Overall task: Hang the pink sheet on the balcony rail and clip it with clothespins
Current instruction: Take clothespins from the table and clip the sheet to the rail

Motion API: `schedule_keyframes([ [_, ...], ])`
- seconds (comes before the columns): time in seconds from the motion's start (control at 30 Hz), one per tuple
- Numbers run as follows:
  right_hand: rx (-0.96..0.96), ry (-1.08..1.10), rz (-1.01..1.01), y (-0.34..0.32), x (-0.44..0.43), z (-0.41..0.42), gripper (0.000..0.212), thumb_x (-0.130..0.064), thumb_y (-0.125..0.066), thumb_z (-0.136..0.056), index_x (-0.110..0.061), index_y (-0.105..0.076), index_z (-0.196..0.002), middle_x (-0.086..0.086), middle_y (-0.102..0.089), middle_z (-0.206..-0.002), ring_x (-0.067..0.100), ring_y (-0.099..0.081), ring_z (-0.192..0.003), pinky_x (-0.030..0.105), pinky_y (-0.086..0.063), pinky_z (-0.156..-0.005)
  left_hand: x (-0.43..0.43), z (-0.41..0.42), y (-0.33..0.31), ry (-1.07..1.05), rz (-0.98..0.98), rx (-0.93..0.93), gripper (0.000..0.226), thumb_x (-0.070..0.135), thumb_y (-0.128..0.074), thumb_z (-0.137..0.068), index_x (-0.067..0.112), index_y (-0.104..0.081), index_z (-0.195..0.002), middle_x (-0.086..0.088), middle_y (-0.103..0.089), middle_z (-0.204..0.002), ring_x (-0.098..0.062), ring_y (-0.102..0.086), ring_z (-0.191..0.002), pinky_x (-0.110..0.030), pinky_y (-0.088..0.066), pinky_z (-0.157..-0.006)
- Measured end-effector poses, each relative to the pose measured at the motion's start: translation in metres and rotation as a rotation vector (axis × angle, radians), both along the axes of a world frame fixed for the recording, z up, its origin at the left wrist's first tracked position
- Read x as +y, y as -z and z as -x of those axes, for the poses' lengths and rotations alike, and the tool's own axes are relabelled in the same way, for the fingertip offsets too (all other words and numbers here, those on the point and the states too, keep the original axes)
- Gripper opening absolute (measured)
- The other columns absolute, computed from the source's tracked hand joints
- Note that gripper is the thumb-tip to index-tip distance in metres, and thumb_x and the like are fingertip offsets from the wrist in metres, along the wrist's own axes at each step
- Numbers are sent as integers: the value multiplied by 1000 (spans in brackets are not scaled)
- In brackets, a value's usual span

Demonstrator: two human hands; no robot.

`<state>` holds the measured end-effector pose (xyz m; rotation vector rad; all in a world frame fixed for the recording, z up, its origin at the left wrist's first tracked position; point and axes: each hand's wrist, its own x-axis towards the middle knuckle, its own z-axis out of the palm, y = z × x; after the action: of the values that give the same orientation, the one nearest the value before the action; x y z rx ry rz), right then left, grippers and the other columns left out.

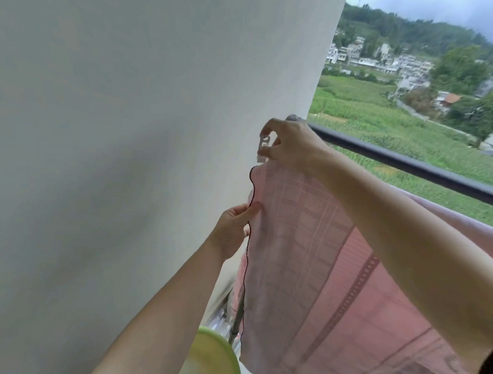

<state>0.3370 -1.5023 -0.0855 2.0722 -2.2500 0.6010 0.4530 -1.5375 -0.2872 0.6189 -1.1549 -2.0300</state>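
Your right hand (291, 145) pinching white clothespin (264, 148) at pink sheet (307, 246) top corner, 12 o'clock, on balcony rail (410, 163); your left hand (233, 231) gripping sheet edge, 9 o'clock of sheet.

Sheet (307, 246) over rail (410, 163); wall (129, 125) left; basin (215, 358), perhaps, below.

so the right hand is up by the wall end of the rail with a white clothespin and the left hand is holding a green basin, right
Not quite. In the head view the left hand pinches the dark-trimmed side edge of the pink sheet, not the green basin, which sits untouched lower down. The rest holds: the right hand is by the wall end of the rail with a white clothespin.
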Motion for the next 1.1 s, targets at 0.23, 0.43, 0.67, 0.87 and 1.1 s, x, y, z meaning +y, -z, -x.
schedule_keyframes([
  [0.23,63,28,37,-19,-25,7,26,-28,-73,-86,-15,-72,-109,0,-60,-94,19,-57,-91,27,-44,-83,-5,-1,1,-66,-83,140,28,17,-69,-89,3,-69,-113,-8,-69,-113,-16,-66,-100,-45,-42,-105],
  [0.43,84,40,-7,-21,-34,16,29,-32,-74,-86,-16,-73,-110,3,-65,-95,16,-56,-85,22,-36,-73,-6,3,-3,16,-101,241,28,17,-60,-96,2,-65,-119,-10,-68,-118,-19,-65,-107,-37,-52,-94],
  [0.67,123,2,36,-19,-41,8,29,-28,-73,-87,-12,-72,-111,4,-63,-88,19,-57,-84,23,-37,-72,-14,9,-13,71,-69,192,51,35,-60,-95,-2,-57,-130,-23,-57,-134,-30,-58,-121,-41,-46,-106],
  [0.87,73,-51,69,-24,-44,8,34,-39,-72,-86,-22,-71,-115,5,-69,-93,17,-61,-81,24,-44,-67,-12,15,-14,-35,-65,228,42,22,-69,-90,-7,-63,-119,-27,-62,-125,-31,-64,-106,-39,-55,-94],
  [1.1,32,-275,-240,-59,-65,-26,28,-37,-77,-82,-19,-76,-105,3,-77,-93,4,-63,-69,26,-56,-72,-15,13,-8,-109,-74,266,32,8,-69,-88,-11,-65,-113,-21,-70,-108,-27,-69,-94,-32,-58,-81],
])
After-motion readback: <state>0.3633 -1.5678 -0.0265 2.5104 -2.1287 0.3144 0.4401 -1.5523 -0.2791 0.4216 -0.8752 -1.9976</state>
